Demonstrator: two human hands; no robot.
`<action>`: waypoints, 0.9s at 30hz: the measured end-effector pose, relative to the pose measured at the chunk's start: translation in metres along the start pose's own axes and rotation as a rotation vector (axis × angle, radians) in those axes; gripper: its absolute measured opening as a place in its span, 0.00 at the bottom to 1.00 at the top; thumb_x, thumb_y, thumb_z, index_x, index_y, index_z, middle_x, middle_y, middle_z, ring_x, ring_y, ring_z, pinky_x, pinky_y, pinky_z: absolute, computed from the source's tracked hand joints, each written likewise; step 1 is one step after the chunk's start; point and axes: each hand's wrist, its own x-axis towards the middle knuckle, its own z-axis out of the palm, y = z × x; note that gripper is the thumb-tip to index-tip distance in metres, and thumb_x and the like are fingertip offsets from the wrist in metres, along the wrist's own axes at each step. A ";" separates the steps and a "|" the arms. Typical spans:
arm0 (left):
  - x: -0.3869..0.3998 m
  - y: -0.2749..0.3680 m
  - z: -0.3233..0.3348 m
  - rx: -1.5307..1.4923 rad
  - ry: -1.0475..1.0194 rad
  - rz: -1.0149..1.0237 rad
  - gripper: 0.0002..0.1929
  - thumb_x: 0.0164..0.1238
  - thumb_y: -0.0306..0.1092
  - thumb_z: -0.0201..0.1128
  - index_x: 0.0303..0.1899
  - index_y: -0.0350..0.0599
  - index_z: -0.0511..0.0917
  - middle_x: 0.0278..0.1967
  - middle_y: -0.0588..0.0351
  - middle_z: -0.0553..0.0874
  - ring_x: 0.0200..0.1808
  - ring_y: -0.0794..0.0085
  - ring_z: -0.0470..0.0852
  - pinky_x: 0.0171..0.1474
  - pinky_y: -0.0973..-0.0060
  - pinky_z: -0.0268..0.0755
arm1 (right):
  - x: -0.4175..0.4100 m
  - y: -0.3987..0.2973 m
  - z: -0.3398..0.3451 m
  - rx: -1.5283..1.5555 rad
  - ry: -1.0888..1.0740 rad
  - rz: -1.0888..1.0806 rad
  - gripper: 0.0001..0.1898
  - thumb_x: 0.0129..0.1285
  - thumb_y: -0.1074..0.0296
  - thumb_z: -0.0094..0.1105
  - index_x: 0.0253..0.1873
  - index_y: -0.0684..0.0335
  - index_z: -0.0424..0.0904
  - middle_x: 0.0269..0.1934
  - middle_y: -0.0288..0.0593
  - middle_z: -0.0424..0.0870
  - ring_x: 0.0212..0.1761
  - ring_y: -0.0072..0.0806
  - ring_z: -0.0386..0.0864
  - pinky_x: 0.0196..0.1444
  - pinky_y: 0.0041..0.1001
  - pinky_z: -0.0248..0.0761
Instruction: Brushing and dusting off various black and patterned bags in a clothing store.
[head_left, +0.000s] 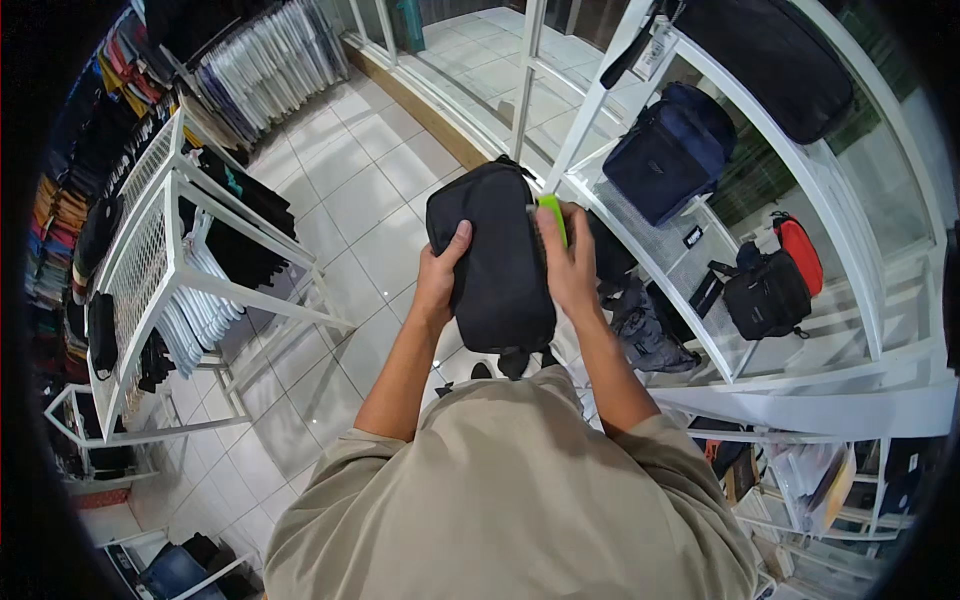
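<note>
A black fabric bag (499, 262) with rounded corners is held up in front of my body, above the tiled floor. My left hand (442, 274) grips its left side, the thumb lying on the broad face. In my right hand (570, 259) is a bright green object (553, 219), perhaps a brush, pinched between thumb and fingers at the bag's right edge. The part of it facing the bag is blurred. A strap or dark piece hangs at the bag's lower end.
White shelving (645, 247) on the right holds a navy backpack (667, 154), a small black bag (769, 296) and a red one (799, 251). A large black bag (772, 60) lies on its top. At left stands a white mesh rack (142, 277) with hanging clothes; glass panels are ahead.
</note>
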 end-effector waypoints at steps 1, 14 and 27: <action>0.003 -0.002 0.000 0.002 -0.008 -0.001 0.29 0.74 0.50 0.72 0.60 0.29 0.80 0.50 0.44 0.90 0.48 0.59 0.91 0.53 0.64 0.87 | 0.006 0.005 -0.003 0.020 -0.038 0.034 0.23 0.77 0.52 0.63 0.59 0.70 0.78 0.47 0.47 0.85 0.46 0.33 0.82 0.53 0.31 0.74; 0.010 0.005 -0.012 -0.367 0.205 0.098 0.31 0.77 0.48 0.70 0.67 0.30 0.74 0.61 0.44 0.84 0.60 0.59 0.86 0.63 0.63 0.83 | -0.049 0.001 -0.014 -0.333 0.069 -0.331 0.34 0.59 0.68 0.80 0.70 0.64 0.78 0.55 0.51 0.81 0.55 0.47 0.78 0.59 0.41 0.71; 0.006 -0.015 -0.011 -0.380 0.166 0.143 0.31 0.81 0.49 0.64 0.71 0.33 0.70 0.65 0.43 0.81 0.64 0.56 0.84 0.66 0.59 0.80 | -0.063 0.006 -0.001 -0.469 -0.341 -0.555 0.37 0.55 0.63 0.80 0.72 0.59 0.78 0.54 0.48 0.81 0.56 0.47 0.79 0.60 0.45 0.70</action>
